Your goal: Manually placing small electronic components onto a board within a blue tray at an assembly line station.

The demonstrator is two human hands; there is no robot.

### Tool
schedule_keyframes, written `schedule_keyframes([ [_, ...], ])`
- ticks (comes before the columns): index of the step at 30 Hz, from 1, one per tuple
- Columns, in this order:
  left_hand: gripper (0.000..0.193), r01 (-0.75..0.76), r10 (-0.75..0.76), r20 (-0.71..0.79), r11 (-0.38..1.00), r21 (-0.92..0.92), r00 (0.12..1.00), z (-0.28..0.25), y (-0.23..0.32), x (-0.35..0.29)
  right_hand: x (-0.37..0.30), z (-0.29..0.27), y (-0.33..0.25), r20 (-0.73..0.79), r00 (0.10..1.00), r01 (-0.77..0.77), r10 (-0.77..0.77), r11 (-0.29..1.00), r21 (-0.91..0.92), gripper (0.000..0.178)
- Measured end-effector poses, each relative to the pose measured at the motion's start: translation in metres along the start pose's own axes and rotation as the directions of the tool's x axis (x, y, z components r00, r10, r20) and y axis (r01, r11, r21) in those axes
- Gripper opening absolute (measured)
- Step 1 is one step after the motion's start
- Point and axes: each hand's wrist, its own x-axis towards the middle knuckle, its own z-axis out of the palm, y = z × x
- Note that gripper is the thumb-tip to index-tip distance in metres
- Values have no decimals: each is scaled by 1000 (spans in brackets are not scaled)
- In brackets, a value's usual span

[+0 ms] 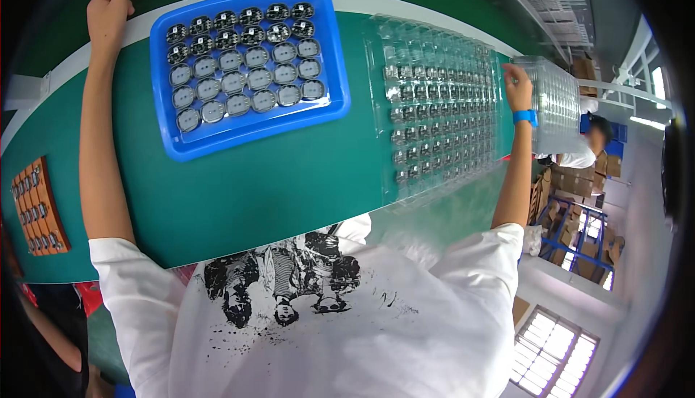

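My left hand (112, 11) is over the far edge of the green table, beyond the upper left corner of a blue plastic tray (250, 139). Its fingers are loosely bent and apart, with nothing in them. In the blue tray, small rounded parts stand in rows: dark circuit-board pieces (251, 34) in the far rows and grey housings (259, 78) in the nearer ones. My right hand (517, 88), wearing a blue wristband (525, 116), is beside the right edge of a clear plastic blister tray (434, 54). Its fingers are slightly bent; I see nothing held. Small dark parts (426, 135) fill several rows of the clear tray.
A tall stack of clear trays (556, 105) rises just right of my right hand. An orange-brown board (40, 210) with small metal parts lies at the table's left end. Another person's arm (54, 333) is at lower left; a second person (595, 137) is far right, near cartons and shelving.
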Motion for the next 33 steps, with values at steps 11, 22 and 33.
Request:
schedule_keyframes([
  [11, 31, -13, 12, 7, 998, 64, 1000, -12, 1, 5, 35, 39, -37, 0, 985, 171, -171, 980, -100, 14],
  [22, 31, -23, 21, 23, 997, 76, 1000, -15, -6, 6, 19, 29, -23, -168, 978, 118, -121, 993, -27, 11],
  [33, 29, -25, 25, 22, 999, -31, 999, -26, -20, 14, 25, 34, -19, -129, 969, 192, -213, 969, -153, 13],
])
